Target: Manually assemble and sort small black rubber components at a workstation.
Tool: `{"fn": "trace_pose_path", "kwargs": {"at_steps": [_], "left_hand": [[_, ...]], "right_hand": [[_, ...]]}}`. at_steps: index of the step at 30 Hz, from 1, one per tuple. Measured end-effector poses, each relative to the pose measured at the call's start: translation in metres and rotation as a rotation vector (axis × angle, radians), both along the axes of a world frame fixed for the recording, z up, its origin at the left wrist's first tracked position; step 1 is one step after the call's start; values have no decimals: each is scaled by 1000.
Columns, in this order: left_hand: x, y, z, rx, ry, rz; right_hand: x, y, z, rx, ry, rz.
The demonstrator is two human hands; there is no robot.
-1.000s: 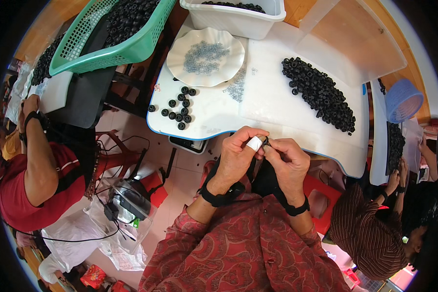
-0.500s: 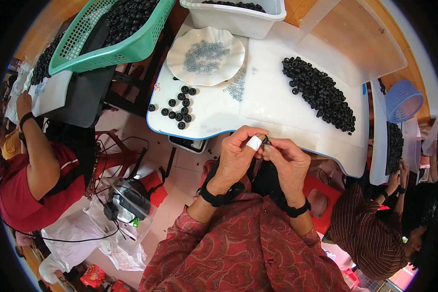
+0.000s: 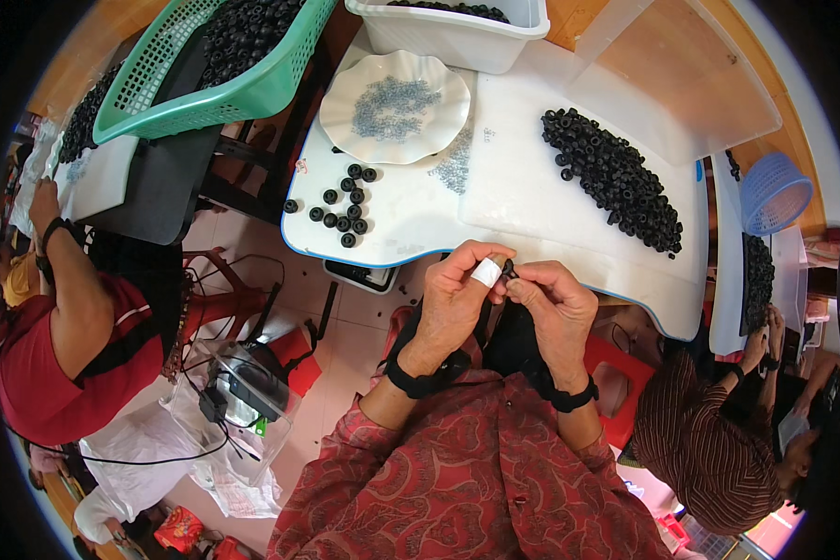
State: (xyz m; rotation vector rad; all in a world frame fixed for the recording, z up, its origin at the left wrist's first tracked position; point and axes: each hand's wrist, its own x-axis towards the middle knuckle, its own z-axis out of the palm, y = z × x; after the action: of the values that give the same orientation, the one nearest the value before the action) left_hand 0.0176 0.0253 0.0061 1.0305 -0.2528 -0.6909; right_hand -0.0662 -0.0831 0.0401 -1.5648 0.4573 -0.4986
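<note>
My left hand (image 3: 450, 297) and my right hand (image 3: 553, 306) meet in front of the table's near edge, fingertips pinched on a small black part (image 3: 508, 270). White tape wraps a digit of my left hand. Fingers cover much of the part, so its full shape is hidden. Just beyond, several round black pieces with holes (image 3: 343, 224) lie loose at the table's left. A scalloped white plate (image 3: 341, 131) holds many tiny clear pieces (image 3: 394, 105), and more of these lie beside it. Across the right side spreads a long heap of small black rings (image 3: 611, 177).
A green basket (image 3: 294, 79) of black pieces stands far left, a white bin (image 3: 457, 39) at the back. A translucent lid (image 3: 691, 84) leans at the far right, near a blue basket (image 3: 775, 193). People work on both sides. A red stool (image 3: 625, 369) is by my right arm.
My hands stay in nearly the same place, the right shifting very slightly right. The black part shows a little more between my fingertips.
</note>
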Motion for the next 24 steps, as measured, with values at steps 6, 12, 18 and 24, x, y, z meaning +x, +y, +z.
{"fn": "trace_pose_path", "kwargs": {"at_steps": [6,12,18,24], "left_hand": [[4,2,-2,3,-43,-24],[5,1,-6,-4,-17,-53],[5,1,-7,-13,-18,2],[2,-1,-3,4,2,61]], "right_hand": [[2,-11,-8,-333,-46,33],[1,-11,-10,-201,-4,32],[1,-11,-8,-297,12,28],[2,-5,-10,-219,37,-8]]}}
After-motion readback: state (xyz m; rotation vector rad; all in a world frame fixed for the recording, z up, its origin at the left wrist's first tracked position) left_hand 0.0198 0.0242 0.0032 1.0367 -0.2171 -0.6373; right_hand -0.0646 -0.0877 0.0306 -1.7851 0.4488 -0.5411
